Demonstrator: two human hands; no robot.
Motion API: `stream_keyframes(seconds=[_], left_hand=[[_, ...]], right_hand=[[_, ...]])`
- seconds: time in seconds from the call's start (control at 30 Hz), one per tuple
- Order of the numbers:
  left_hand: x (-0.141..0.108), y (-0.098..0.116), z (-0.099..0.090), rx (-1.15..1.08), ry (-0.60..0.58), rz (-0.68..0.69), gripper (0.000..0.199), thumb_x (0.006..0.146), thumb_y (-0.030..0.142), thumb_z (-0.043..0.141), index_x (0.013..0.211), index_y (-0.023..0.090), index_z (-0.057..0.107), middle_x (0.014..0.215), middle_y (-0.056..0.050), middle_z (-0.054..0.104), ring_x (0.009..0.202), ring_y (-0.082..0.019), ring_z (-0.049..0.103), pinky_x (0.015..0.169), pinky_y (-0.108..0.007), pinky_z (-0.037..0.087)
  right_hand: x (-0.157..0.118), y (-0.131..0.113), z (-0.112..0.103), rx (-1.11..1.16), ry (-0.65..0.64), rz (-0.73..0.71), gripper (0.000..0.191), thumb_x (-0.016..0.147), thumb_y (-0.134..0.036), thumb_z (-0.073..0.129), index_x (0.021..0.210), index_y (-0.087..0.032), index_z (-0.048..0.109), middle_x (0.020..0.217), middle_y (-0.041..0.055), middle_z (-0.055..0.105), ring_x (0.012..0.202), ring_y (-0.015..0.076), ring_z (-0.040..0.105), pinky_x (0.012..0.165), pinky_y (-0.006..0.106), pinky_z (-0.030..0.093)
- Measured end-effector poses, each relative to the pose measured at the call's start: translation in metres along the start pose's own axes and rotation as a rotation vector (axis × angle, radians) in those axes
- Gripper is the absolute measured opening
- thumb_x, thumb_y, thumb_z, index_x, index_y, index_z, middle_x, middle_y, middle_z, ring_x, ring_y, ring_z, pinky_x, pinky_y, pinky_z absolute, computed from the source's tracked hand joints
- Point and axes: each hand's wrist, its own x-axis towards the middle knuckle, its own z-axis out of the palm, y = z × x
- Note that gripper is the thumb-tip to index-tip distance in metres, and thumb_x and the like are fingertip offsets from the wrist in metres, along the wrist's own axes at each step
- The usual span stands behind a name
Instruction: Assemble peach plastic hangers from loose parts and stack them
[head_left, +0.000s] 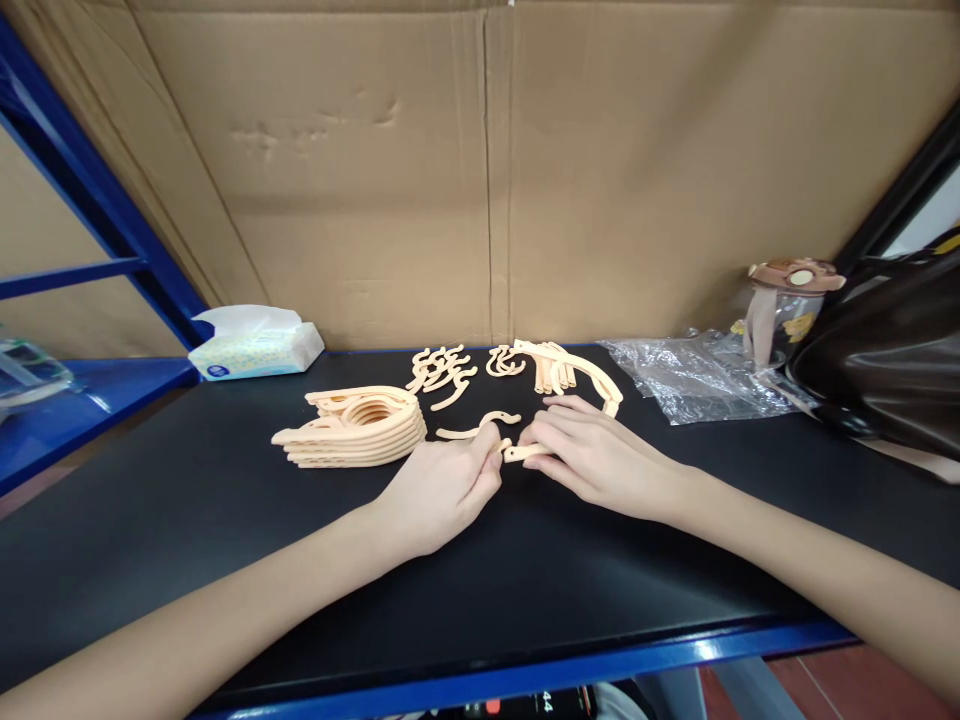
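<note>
My left hand [446, 488] is closed, pinching a small beige plastic piece whose tip peeks out past the fingers. Facing it, my right hand [600, 455] grips a beige plastic hanger arm [521, 453] with a hole near its end. The two ends are close together; whether they touch, I cannot tell. Just behind my left hand lies a curved beige hook [501, 416]. Left of that hand is a stack of folded beige hangers [360, 430]. A curved beige hanger part [600, 375] lies behind my right hand.
Loose beige hooks [442, 370] and straight pieces [544, 375] lie toward the back of the black table [465, 600]. A tissue pack [255, 342] is at back left. Clear plastic wrap [682, 370], a bottle [791, 305] and a dark bag [892, 350] sit at right. Cardboard [375, 180] stands behind.
</note>
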Motion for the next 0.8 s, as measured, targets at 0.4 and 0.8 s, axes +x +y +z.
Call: stream_keyframes(seconds=[0.4,0.8], left_hand=[[0.0026,-0.0049,0.0051,-0.038,-0.042,-0.008,0.023,0.097,0.040,0.027,0.089,0.021,0.037,0.068,0.001,0.060,0.059,-0.020,0.059,0.050,-0.026,0.036],[0.0030,-0.0055,0.0036,-0.068,-0.078,-0.002,0.025,0.097,0.042,0.027,0.086,0.021,0.037,0.076,-0.001,0.062,0.064,-0.020,0.060,0.055,-0.027,0.038]], right_hand=[[-0.0004,0.0019,-0.0004,-0.013,0.007,-0.005,0.013,0.094,-0.024,0.043,0.085,-0.017,0.050,0.077,0.0005,0.056,0.076,0.0156,0.053,0.097,0.037,0.035],[-0.0023,0.0024,0.0024,0.132,-0.064,0.079,0.017,0.096,-0.026,0.040,0.087,-0.017,0.051,0.082,0.0012,0.056,0.070,0.0129,0.051,0.062,0.026,0.040]])
